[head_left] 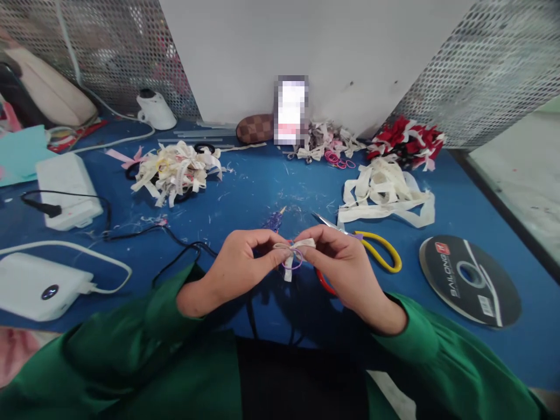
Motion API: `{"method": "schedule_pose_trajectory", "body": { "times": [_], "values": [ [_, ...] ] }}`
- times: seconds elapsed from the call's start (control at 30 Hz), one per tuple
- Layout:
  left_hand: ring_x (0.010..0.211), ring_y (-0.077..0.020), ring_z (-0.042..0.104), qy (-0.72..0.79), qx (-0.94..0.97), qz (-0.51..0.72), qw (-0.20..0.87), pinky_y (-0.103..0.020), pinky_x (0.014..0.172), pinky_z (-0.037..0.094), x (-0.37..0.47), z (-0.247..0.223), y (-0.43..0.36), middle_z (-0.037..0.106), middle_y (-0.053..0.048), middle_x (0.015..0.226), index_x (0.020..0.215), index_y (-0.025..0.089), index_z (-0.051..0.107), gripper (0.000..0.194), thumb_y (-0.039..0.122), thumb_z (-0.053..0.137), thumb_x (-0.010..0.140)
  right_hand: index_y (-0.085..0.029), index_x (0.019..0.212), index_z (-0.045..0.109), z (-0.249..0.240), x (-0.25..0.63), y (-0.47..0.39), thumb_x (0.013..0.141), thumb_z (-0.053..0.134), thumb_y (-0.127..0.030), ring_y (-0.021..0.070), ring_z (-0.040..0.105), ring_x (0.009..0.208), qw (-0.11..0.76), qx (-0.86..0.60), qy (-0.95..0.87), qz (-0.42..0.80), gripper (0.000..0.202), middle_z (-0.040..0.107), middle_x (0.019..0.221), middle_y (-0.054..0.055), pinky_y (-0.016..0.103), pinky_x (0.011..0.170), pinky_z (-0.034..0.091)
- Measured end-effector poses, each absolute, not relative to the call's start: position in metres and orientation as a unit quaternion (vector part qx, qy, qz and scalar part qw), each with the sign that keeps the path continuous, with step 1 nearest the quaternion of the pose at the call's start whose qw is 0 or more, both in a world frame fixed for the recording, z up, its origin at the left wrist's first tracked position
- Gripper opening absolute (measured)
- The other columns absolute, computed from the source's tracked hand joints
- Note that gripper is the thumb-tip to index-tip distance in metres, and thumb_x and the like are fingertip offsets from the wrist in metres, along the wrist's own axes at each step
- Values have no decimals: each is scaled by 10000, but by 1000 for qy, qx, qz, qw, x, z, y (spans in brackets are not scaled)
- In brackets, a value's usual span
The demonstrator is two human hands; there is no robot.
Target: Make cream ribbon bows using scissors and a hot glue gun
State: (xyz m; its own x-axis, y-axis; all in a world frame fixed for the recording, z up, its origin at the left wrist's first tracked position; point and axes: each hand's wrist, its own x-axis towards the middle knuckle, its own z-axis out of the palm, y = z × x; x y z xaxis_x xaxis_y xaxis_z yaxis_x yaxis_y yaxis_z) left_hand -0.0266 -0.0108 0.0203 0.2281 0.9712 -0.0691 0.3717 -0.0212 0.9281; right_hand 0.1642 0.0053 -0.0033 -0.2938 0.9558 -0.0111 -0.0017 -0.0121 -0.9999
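Between both hands, near the middle of the view, is a small cream ribbon bow (288,273) with a thin purple elastic loop (298,265) around its centre. My left hand (245,259) pinches the bow's left side between thumb and forefinger. Its right side is pinched by my right hand (339,259). Scissors (389,267) with one yellow and one red handle lie partly under my right hand, blades pointing up and left. Just beyond my fingertips is a purple bundle (273,220).
A cream ribbon pile (177,169) lies left, loose ribbon (389,189) right. Small bows (328,142), red ribbons (406,143), a phone (291,111) and a brown case (255,128) line the back. A black spool (494,286) is at right; a power bank (39,286) and cables are at left.
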Motion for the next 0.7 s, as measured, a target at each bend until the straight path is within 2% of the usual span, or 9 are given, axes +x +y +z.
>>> {"method": "schedule_pose_trajectory", "body": {
  "times": [0.47,0.7],
  "values": [
    [694,-124,666,524,674,348,386,-220,632,482,-24,18,-14,755,0,760,836,168,753,106,220,665,864,-193,827,695,1,162,-2,822,709,-213,101,557,656,402,-441,-587,547,24,672,747,-17,239,614,443],
    [651,-104,636,521,681,348,380,-201,614,476,-23,15,-17,731,13,720,804,166,734,109,198,647,863,-187,814,692,2,161,-5,821,701,-210,104,553,646,400,-446,-597,534,26,660,720,-19,241,605,439]
  ]
}}
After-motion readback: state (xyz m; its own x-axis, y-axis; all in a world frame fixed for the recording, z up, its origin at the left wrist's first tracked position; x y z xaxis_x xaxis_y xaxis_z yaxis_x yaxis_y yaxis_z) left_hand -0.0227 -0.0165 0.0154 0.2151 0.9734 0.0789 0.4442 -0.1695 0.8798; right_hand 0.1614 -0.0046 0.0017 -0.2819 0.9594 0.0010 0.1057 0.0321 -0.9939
